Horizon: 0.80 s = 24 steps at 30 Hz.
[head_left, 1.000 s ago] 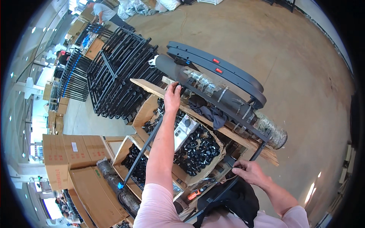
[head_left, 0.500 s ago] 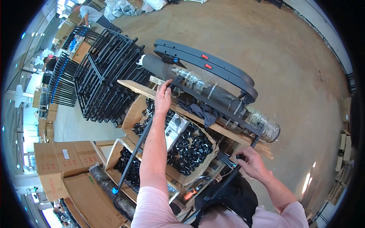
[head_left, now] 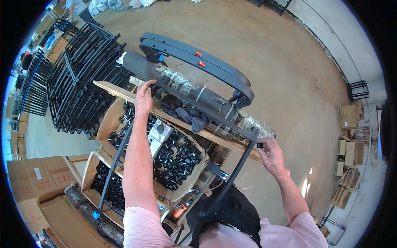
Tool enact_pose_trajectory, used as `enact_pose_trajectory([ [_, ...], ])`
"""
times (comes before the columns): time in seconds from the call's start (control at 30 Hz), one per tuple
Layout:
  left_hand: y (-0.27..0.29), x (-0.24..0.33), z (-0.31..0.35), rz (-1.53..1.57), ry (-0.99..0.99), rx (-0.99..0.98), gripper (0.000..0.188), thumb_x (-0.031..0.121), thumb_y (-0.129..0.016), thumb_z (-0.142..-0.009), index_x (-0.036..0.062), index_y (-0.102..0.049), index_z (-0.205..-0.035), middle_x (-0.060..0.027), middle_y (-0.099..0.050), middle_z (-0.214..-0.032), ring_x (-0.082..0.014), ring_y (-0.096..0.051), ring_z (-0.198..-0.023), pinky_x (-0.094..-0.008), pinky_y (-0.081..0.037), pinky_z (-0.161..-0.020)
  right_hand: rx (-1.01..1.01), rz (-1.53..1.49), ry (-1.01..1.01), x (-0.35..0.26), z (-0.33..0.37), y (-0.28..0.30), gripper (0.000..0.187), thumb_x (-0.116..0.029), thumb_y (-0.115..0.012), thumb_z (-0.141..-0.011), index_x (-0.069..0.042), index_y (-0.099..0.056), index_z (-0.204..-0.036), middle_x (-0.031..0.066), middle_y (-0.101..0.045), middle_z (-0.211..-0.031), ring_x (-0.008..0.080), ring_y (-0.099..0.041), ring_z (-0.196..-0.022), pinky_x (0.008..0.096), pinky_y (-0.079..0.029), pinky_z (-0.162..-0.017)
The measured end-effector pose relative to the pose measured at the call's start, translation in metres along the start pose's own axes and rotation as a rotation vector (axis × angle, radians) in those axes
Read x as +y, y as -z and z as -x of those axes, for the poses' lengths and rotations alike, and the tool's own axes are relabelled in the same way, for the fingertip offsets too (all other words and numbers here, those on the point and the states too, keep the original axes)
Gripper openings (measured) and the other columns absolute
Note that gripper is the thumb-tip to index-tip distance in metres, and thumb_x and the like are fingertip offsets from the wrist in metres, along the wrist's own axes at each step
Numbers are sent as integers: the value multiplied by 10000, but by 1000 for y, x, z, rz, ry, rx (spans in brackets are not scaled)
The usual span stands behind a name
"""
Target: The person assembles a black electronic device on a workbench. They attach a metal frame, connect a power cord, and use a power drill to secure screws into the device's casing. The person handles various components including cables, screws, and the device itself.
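Observation:
A dark metal frame (head_left: 206, 107) with two long legs lies across a wrapped roller, its curved double rail (head_left: 194, 60) with two red pieces on the far side. At the frame's left corner my left hand (head_left: 144, 99) is closed, its fingers curled over the bar. Between thumb and fingers of my right hand (head_left: 271, 156) is a small black knob (head_left: 259, 145), close to the frame's right corner. Under my left forearm, a cardboard box holds many black knobs (head_left: 178, 163) and a pale metal box-shaped part (head_left: 159, 136). A dark cloth (head_left: 184, 113) hangs over the wooden board beneath the frame.
A power tool (head_left: 217, 170) and an orange-handled tool (head_left: 180, 210) lie beside the knob box. Stacked black frames (head_left: 80, 78) stand at left, with large cartons (head_left: 37, 177) below them. A person (head_left: 76, 8) works at the far left. More cartons (head_left: 351, 153) line the right wall.
The view has swung right, so the scene sits further left. My right hand has risen along the right leg to the frame's corner with the knob. My left hand stays at the left corner.

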<state>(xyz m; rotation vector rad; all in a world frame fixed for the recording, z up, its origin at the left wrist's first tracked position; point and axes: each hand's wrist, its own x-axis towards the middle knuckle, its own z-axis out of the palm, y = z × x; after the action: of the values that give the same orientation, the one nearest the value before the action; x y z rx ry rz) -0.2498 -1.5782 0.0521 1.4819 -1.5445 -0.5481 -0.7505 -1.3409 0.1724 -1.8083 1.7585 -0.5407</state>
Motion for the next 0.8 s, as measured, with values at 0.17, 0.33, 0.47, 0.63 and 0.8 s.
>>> enact_pose_trajectory([
  [0.17, -4, 28, 1, -79, 178, -27, 259, 265, -643, -1050, 184, -760, -1266, -97, -680, -1251, -252, -649, -1181, -367, -505, -1043, -49, 17, 20, -8, 7, -6, 349, 31, -735, -885, -46, -667, -1219, 127, -644, -1235, 288, -695, -1048, 393, -607, -868],
  [0.33, -2, 10, 3, 171, 133, 1, 283, 174, -603, -1051, 188, -743, -1296, -62, -686, -1316, -220, -677, -1138, -347, -502, -1051, -55, 130, 115, -12, 0, -11, 363, 36, -743, -870, -44, -667, -1216, 136, -636, -1244, 318, -685, -1081, 421, -605, -902],
  [0.47, -1, 9, 1, 152, 213, -20, 273, 201, -644, -1023, 182, -743, -1277, -49, -687, -1261, -210, -684, -1059, -343, -524, -1005, -71, 185, 129, -17, -3, -11, 338, -16, -761, -881, -36, -679, -1208, 141, -642, -1232, 324, -694, -1048, 427, -602, -894],
  [0.63, -1, 21, 0, 21, 291, -62, 277, 226, -682, -1000, 175, -752, -1263, -70, -679, -1253, -205, -678, -1011, -352, -542, -959, -87, 339, 40, -22, -7, -11, 331, -179, -776, -926, -22, -696, -1207, 143, -702, -1095, 333, -729, -936, 432, -600, -841],
  [0.8, 0, 6, 3, 262, 239, 25, 298, 251, -709, -990, 208, -758, -1281, -69, -687, -1292, -199, -681, -993, -348, -545, -947, -54, 449, 27, -27, -16, -14, 318, -291, -747, -970, -38, -712, -1159, 146, -766, -991, 324, -755, -883, 437, -600, -793],
])
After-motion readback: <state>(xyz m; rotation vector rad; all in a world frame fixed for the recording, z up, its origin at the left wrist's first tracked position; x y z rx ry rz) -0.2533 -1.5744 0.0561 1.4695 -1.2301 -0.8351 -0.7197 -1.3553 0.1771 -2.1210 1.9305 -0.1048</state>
